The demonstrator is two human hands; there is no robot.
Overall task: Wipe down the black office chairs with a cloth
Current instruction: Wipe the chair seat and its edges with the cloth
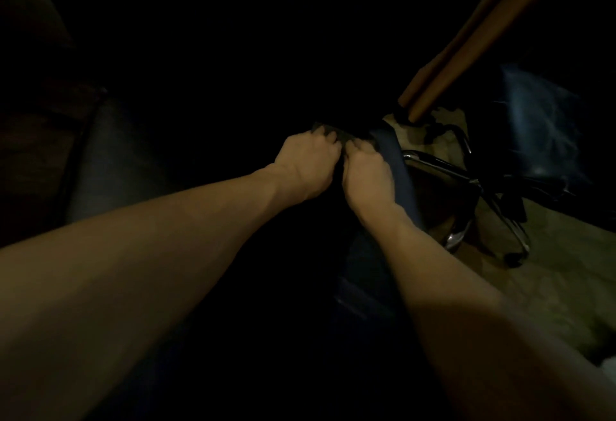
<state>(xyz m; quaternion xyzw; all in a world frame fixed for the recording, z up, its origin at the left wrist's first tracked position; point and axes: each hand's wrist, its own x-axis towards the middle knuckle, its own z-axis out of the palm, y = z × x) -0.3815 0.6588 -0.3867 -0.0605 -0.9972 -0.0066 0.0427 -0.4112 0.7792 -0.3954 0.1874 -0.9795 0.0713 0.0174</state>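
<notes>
Cloth [336, 135] gripped by left hand [308, 167] and right hand [368, 175].

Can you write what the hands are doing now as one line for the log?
left hand: grips dark cloth | right hand: grips cloth | on: black chair edge | light: dim

Glossy chrome chair frame [443, 167]; brown wooden table edge [473, 43].
</notes>
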